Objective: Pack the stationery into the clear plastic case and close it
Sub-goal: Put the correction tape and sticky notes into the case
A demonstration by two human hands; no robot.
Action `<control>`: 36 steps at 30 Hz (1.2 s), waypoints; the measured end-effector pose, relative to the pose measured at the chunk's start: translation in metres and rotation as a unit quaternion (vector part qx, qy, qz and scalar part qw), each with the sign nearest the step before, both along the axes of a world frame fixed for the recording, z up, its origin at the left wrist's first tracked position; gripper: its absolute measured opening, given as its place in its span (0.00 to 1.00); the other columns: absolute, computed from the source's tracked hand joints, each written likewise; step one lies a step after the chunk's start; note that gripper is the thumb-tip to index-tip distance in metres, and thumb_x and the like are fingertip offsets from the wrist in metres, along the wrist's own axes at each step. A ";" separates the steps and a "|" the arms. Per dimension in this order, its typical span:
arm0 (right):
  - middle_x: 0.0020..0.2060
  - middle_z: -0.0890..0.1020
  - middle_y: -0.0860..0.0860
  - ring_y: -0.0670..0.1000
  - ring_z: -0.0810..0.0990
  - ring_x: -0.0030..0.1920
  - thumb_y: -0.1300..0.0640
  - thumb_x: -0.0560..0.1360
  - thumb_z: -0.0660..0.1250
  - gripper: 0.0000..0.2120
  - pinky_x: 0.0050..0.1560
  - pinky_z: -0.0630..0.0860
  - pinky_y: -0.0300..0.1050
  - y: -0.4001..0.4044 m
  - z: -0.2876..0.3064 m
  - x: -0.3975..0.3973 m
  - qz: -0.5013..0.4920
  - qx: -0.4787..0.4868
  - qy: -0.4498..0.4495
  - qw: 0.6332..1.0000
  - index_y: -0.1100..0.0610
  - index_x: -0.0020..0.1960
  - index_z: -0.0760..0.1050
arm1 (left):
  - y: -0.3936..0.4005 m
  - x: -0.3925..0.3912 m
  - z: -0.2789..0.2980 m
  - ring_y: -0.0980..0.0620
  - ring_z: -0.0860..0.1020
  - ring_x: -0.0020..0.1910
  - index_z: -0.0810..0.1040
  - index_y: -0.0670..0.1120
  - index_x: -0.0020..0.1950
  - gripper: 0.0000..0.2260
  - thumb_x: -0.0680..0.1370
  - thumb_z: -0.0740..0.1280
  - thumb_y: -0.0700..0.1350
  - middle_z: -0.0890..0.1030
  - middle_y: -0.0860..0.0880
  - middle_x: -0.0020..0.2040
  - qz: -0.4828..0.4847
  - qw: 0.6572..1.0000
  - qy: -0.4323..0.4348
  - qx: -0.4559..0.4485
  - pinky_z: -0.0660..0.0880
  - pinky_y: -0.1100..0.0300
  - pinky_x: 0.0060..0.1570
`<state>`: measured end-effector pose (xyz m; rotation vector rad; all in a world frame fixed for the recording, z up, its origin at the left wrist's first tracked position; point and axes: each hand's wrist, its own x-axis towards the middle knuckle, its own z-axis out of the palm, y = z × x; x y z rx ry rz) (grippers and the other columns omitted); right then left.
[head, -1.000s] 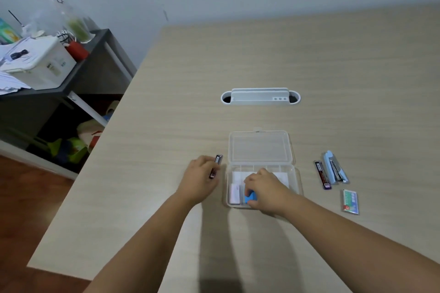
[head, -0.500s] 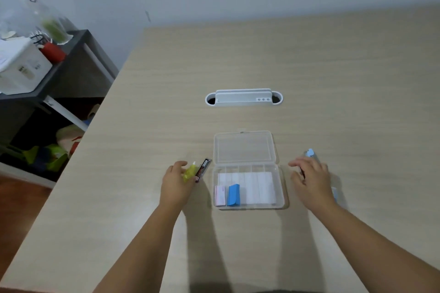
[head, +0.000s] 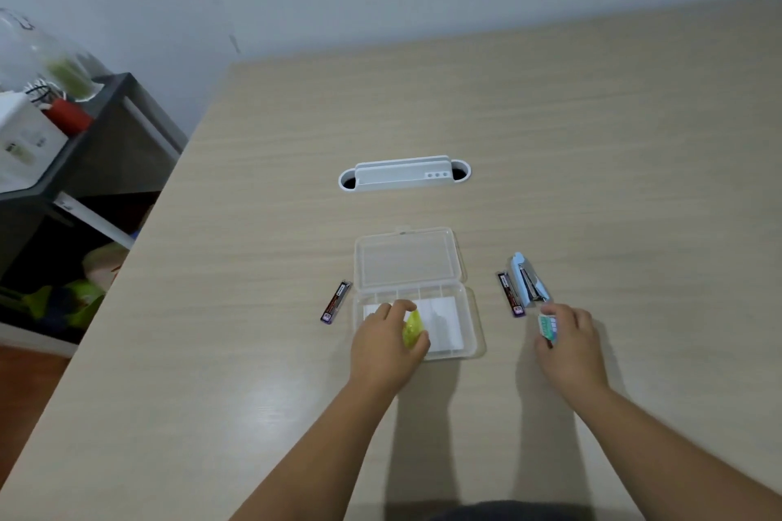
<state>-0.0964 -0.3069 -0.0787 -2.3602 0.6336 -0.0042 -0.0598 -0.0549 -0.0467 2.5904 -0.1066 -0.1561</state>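
The clear plastic case (head: 469,311) lies open on the table, lid (head: 408,258) folded back, white paper inside. My left hand (head: 383,345) is over the case's left part and holds a small yellow-green item (head: 412,328); it hides the case's left compartments. My right hand (head: 569,345) is right of the case and grips a small green-and-white box (head: 548,327). A dark lead tube (head: 336,301) lies left of the case. Another dark lead tube (head: 510,294) and a light blue stapler (head: 529,279) lie to the right.
A white cable grommet (head: 404,173) is set into the table behind the case. A dark side shelf (head: 106,131) with a white box, a red item and a clear bag stands beyond the table's left edge (head: 139,241).
My left hand has moved right from beside the case to over it, carrying the yellow-green item and leaving the lead tube on the table. My right hand has lifted the green-and-white box.
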 end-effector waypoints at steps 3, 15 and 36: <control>0.56 0.72 0.59 0.60 0.74 0.54 0.66 0.69 0.68 0.21 0.51 0.73 0.50 -0.001 0.002 0.001 -0.029 0.031 -0.002 0.999 0.55 0.60 0.72 | 0.000 0.004 -0.011 0.46 0.75 0.53 0.77 0.53 0.58 0.16 0.72 0.65 0.57 0.80 0.54 0.51 -0.038 0.991 -0.050 0.120 0.69 0.54 0.48; 0.52 0.72 0.48 0.51 0.77 0.43 0.63 0.69 0.70 0.17 0.39 0.71 0.35 0.033 0.041 0.022 -0.036 0.169 -0.117 0.978 0.51 0.56 0.74 | 0.029 -0.015 -0.026 0.51 0.62 0.65 0.76 0.60 0.61 0.19 0.77 0.52 0.62 0.70 0.57 0.66 -0.022 0.994 -0.075 0.070 0.56 0.56 0.57; 0.56 0.72 0.53 0.50 0.73 0.48 0.53 0.73 0.70 0.18 0.53 0.71 0.43 0.202 0.033 0.111 0.290 0.056 0.015 0.955 0.54 0.61 0.74 | 0.092 -0.006 -0.031 0.51 0.49 0.78 0.49 0.55 0.78 0.41 0.72 0.63 0.67 0.55 0.56 0.79 -0.018 0.996 0.083 0.040 0.50 0.48 0.75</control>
